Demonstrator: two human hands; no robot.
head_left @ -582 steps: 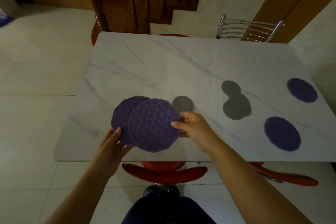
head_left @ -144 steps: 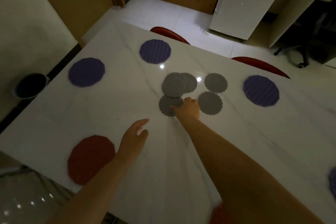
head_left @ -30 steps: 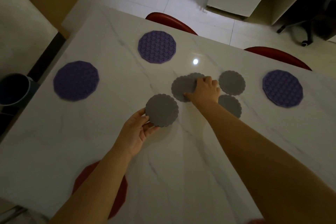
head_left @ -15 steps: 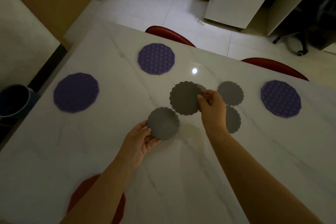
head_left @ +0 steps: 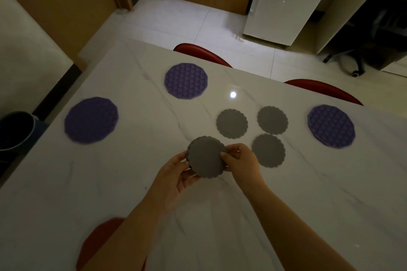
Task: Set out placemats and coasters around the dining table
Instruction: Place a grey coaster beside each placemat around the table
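Head view: both hands hold the gray coasters above the near-center of the marble table [head_left: 308, 182], the left hand [head_left: 174, 177] gripping the stack's [head_left: 206, 156] left edge from below and the right hand [head_left: 241, 160] pinching its right edge. Three loose coasters [head_left: 231, 123] lie flat just beyond and to the right, nearer your right hand, while the purple placemats [head_left: 186, 80] they must join sit well apart at left, far and right. You cannot tell how many coasters the stack holds, and your left forearm covers part of the red placemat [head_left: 99, 240] at the near edge.
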